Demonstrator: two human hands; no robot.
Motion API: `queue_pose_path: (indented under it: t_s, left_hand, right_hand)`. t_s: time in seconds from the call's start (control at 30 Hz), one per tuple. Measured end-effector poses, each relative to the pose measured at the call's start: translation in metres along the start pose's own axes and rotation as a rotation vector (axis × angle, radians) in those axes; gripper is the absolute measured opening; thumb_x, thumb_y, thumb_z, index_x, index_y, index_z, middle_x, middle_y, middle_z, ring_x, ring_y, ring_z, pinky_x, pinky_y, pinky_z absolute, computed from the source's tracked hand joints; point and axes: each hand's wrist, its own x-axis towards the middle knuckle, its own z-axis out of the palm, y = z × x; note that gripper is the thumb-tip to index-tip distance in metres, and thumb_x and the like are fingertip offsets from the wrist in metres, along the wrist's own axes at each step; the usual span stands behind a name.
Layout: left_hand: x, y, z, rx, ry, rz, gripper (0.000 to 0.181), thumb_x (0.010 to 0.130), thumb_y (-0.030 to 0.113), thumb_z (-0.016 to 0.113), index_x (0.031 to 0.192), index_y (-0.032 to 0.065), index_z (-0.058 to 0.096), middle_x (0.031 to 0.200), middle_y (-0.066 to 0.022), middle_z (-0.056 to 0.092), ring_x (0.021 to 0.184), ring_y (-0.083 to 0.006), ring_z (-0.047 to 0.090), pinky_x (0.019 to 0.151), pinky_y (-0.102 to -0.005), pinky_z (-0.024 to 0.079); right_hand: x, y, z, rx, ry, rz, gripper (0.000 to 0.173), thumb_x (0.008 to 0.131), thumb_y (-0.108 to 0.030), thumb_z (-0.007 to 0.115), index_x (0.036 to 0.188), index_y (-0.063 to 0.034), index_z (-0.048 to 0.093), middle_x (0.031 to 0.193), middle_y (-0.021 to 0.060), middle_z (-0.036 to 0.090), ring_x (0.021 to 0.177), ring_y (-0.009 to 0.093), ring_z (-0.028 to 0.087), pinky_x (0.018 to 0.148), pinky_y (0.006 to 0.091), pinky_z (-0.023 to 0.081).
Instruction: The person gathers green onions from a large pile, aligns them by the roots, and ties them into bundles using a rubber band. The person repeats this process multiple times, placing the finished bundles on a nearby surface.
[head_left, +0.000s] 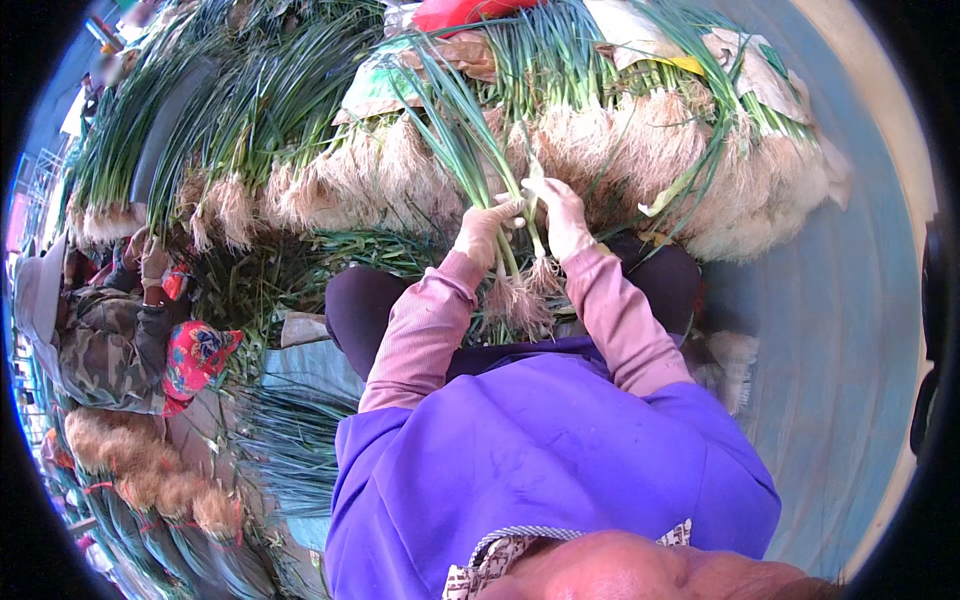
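Note:
My left hand (484, 231), in a pale glove, grips several green onions (465, 169) by their stalks. Their leaves point up and away, and their roots (517, 304) hang below the hand toward my lap. Close by on the right, my gloved right hand (561, 214) has its thumb and fingers on another stalk (533, 217), whose roots hang beside the others. Beyond both hands lies a long row of green onions, with a thick fringe of pale roots (622, 142) facing me.
Plastic sacks (382, 82) lie over parts of the row. Loose trimmed leaves (360, 251) cover the ground before my knees. At left another person in a camouflage jacket (112, 349) handles onions. Tied bundles (217, 514) lie at lower left; a blue-grey wall (817, 360) curves along the right.

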Motion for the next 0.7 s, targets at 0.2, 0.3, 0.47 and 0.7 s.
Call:
queue_pose_path:
  t_s: [0.2, 0.3, 0.47, 0.7]
  left_hand:
    - [-0.013, 0.022, -0.011, -0.005, -0.032, 0.008, 0.027, 0.088, 0.018, 0.071, 0.113, 0.0069, 0.069, 0.107, -0.0021, 0.073, 0.077, -0.0039, 0.063, 0.061, -0.0181, 0.038]
    - [-0.016, 0.020, -0.016, -0.075, -0.048, 0.030, 0.031, 0.091, 0.016, 0.067, 0.119, 0.0046, 0.064, 0.108, -0.0037, 0.073, 0.079, -0.0040, 0.065, 0.058, -0.0166, 0.039]
    - [-0.012, 0.024, -0.014, -0.150, 0.002, 0.015, 0.026, 0.092, 0.009, 0.064, 0.117, 0.0014, 0.063, 0.102, -0.0059, 0.072, 0.071, -0.0048, 0.063, 0.051, -0.0158, 0.040]
    - [-0.010, 0.054, -0.043, -0.195, 0.015, 0.096, 0.027, 0.095, 0.011, 0.063, 0.120, 0.0024, 0.063, 0.097, -0.0024, 0.070, 0.064, -0.0050, 0.056, 0.048, -0.0146, 0.039]
  right_hand:
    - [-0.025, 0.027, -0.072, 0.340, -0.095, 0.113, 0.021, 0.100, -0.022, 0.057, 0.101, -0.0013, 0.062, 0.087, 0.0083, 0.064, 0.087, 0.026, 0.068, 0.082, 0.0410, 0.056]
    - [-0.031, 0.027, -0.112, 0.343, -0.225, 0.035, 0.018, 0.102, -0.017, 0.053, 0.098, -0.0012, 0.060, 0.083, 0.0049, 0.060, 0.083, 0.022, 0.065, 0.078, 0.0368, 0.056]
    - [-0.073, 0.001, -0.086, 0.077, 0.015, 0.106, 0.019, 0.103, -0.017, 0.052, 0.102, 0.0003, 0.061, 0.082, 0.0038, 0.058, 0.076, 0.018, 0.064, 0.072, 0.0331, 0.058]
    - [-0.078, -0.027, -0.147, -0.967, -0.141, 0.102, 0.030, 0.097, -0.027, 0.059, 0.110, -0.0002, 0.063, 0.091, 0.0112, 0.069, 0.082, 0.019, 0.067, 0.073, 0.0347, 0.052]
